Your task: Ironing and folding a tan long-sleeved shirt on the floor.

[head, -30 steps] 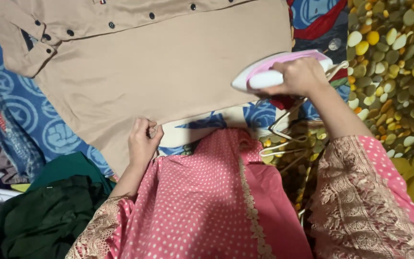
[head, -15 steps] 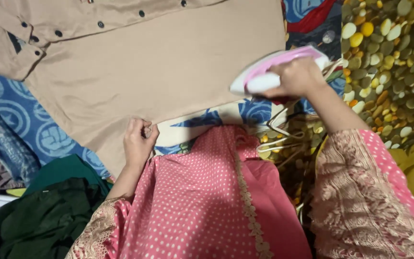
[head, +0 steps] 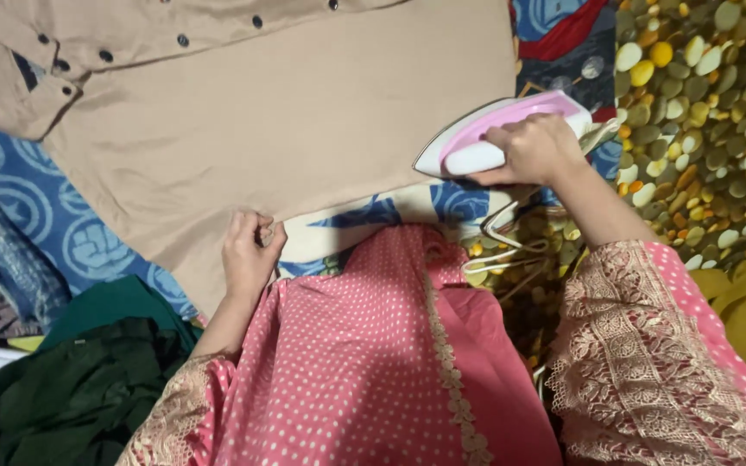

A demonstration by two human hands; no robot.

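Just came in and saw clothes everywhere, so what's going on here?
A person in a pink dotted dress is ironing. The right hand grips a pink and white iron at the edge of a beige buttoned shirt spread on a blue patterned cloth. The left hand pinches the shirt's near hem. Dark green clothes lie piled nearby.

Soft, even indoor light, faint shadows, no glare, slightly soft focus.
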